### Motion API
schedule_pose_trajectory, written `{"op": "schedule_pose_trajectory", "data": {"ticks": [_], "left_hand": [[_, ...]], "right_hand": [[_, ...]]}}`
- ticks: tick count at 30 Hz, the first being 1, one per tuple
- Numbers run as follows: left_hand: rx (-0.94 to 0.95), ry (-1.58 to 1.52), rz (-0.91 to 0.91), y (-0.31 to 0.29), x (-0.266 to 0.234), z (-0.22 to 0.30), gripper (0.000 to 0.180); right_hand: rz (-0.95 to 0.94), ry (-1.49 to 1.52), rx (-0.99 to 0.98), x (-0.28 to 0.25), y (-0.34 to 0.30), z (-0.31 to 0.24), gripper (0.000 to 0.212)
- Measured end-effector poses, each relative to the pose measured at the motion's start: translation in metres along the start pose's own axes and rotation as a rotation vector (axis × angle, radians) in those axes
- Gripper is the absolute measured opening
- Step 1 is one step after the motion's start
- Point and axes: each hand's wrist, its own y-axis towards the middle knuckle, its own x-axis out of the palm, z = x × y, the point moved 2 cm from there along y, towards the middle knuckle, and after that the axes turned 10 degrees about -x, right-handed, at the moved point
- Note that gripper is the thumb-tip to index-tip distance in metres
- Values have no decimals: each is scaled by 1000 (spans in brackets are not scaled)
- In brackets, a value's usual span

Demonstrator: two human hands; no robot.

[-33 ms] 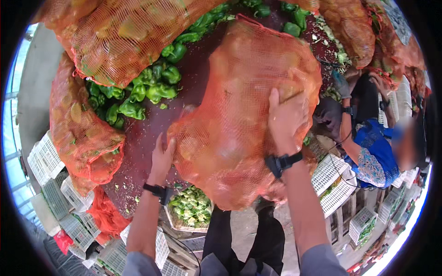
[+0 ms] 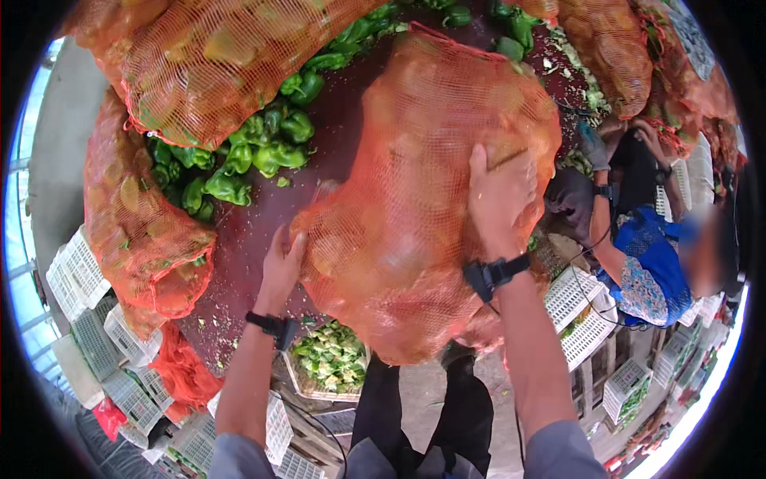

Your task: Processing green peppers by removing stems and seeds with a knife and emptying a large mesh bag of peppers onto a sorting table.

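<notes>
A big orange mesh bag, full of pale rounded pieces blurred by the netting, lies across the dark red table in front of me. My right hand rests on the bag's right side, thumb apart from the fingers; its fingertips are partly hard to make out. At the bag's lower left edge is my left hand, thumb and fingers apart, the thumb against the netting. Both wrists wear dark bands. Green bell peppers lie loose on the table to the left of the bag.
More filled mesh bags lie at the far left, with another bag below them. A box of pale green trimmings stands by my legs. White crates are at right, near a seated person in blue.
My right hand has shifted slightly up and right on the bag. My left hand has moved up a little, still beside the bag's edge.
</notes>
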Motion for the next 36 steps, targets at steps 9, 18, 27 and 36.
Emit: {"op": "schedule_pose_trajectory", "data": {"ticks": [9, 18, 27, 36], "left_hand": [[207, 296, 223, -35, 42, 17, 56], [336, 541, 170, -7, 21, 19, 50], [396, 284, -464, 141, 70, -25, 51], [-200, -278, -579, 157, 45, 8, 63]], "right_hand": [[-91, -45, -5, 31, 58, 1, 77], [-106, 123, -137, 18, 34, 35, 75], [-135, 215, -66, 22, 25, 75, 70], [52, 952, 922, 10, -296, 163, 56]]}}
